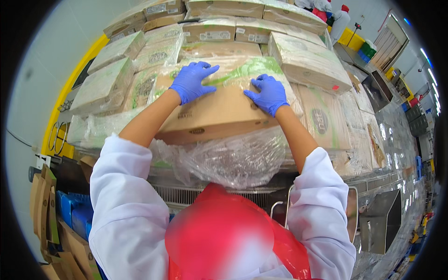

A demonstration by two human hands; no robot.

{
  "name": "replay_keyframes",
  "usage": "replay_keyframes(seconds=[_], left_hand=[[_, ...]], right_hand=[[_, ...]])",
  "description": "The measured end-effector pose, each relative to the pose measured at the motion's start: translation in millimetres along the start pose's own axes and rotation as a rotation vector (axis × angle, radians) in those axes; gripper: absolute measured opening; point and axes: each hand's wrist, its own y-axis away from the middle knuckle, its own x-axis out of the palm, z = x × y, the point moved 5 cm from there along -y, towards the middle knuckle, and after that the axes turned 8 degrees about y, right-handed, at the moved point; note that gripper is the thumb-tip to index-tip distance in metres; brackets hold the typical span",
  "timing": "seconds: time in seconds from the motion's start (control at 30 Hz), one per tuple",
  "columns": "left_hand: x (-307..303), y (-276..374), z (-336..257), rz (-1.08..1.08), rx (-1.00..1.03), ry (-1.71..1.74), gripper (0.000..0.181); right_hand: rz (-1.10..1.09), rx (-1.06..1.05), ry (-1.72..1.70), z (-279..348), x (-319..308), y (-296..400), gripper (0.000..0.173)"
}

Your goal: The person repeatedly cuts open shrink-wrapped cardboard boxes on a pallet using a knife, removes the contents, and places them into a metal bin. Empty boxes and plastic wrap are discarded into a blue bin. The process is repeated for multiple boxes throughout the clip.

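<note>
A brown cardboard box [217, 112] with a green print lies before me, clear plastic film over its top. My left hand [194, 82], in a blue glove, rests on the film at the box's left part, fingers spread. On the right part of the same box lies my right hand [268, 93], also gloved in blue, its fingers bent and apart. Crumpled clear plastic wrap [238, 157] hangs over the near side of the box, between my forearms.
Film-wrapped cartons [311, 63] surround the box on the left, right and far side. Flattened cardboard [43, 206] and blue plastic [75, 210] are at the lower left. Metal bins [379, 220] stand at the lower right. Co-workers [340, 22] are at the top right.
</note>
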Motion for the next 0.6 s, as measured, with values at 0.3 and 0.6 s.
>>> replay_keyframes(seconds=[0.3, 0.6], left_hand=[[75, -61, 78, 0.198, -0.072, 0.079, 0.015], [104, -146, 207, 0.143, 0.112, -0.027, 0.010]], right_hand=[[-0.178, 0.294, -0.309, -54, 40, -33, 0.011], [-0.346, 0.808, -0.401, -311, 33, 40, 0.019]])
